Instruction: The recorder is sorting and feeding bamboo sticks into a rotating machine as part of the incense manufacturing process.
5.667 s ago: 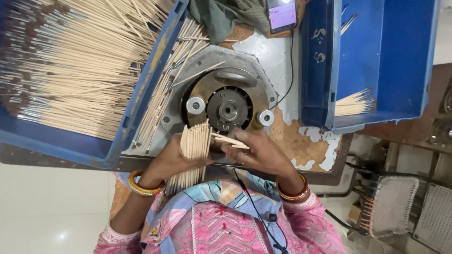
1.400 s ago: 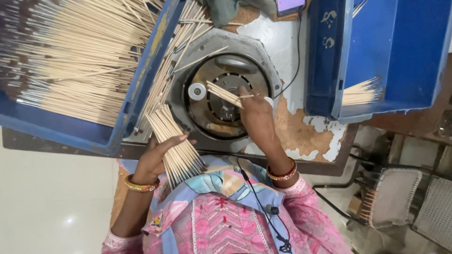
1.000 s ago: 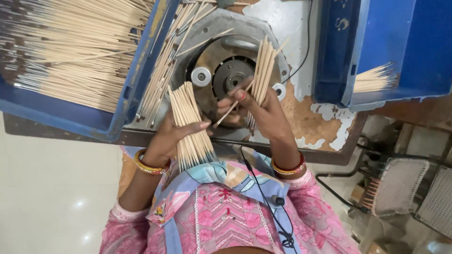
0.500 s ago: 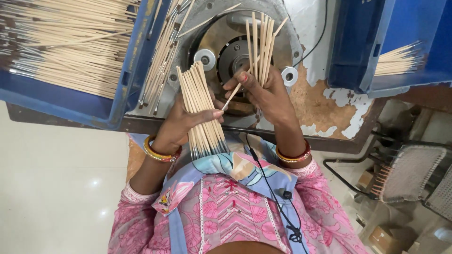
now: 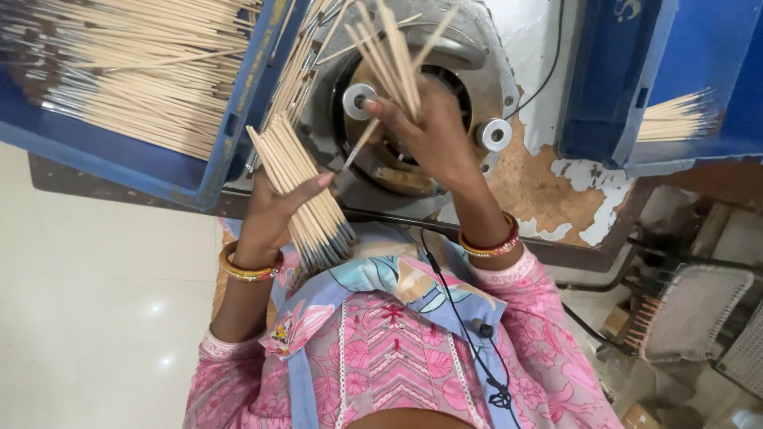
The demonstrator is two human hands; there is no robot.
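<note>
My left hand (image 5: pixel 274 210) grips a thick bundle of thin bamboo sticks (image 5: pixel 306 199) with dark tips pointing toward my chest. My right hand (image 5: pixel 433 135) holds a smaller fan of sticks (image 5: pixel 389 56) upright over the round grey machine (image 5: pixel 469 71), with one stick angled down between its fingers. Both hands are close together in front of the machine's circular opening.
A blue tray (image 5: pixel 230 127) on the left is full of loose sticks (image 5: pixel 119 71). A second blue bin (image 5: pixel 612 87) on the right holds a small bunch of sticks (image 5: pixel 675 115). The worn table top (image 5: pixel 556 199) shows peeling paint. Wire chairs (image 5: pixel 691 318) stand at lower right.
My right hand took a few sticks from the machine area and raised them upright. The left hand's bundle tilted and drew closer to my body.
</note>
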